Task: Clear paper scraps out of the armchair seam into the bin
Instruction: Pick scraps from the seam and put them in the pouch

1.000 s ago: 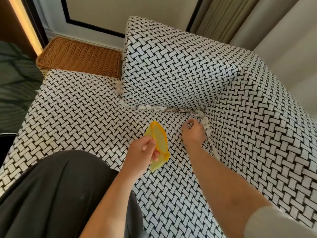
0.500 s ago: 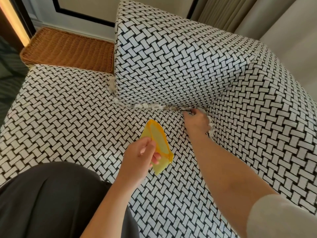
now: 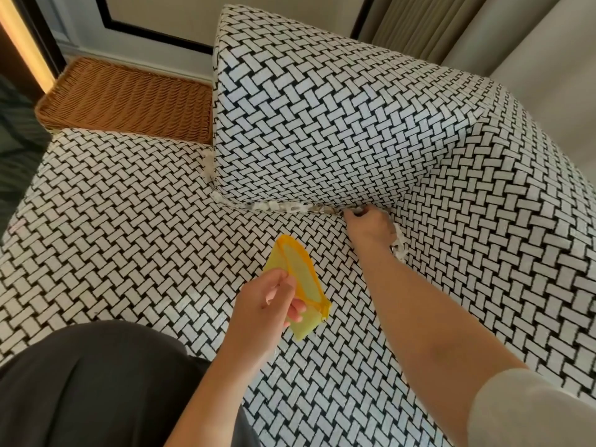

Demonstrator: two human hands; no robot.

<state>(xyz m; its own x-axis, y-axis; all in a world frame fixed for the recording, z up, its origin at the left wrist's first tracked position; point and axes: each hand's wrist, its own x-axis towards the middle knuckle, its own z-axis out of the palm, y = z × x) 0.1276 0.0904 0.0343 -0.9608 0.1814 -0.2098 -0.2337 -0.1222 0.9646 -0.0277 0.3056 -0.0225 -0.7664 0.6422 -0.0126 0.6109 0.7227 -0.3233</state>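
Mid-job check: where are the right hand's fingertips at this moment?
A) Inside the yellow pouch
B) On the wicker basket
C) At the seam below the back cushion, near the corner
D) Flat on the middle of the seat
C: the right hand reaches into the seam under the back cushion, with paper scraps lying just to its left, while the left hand holds the yellow pouch apart from it.
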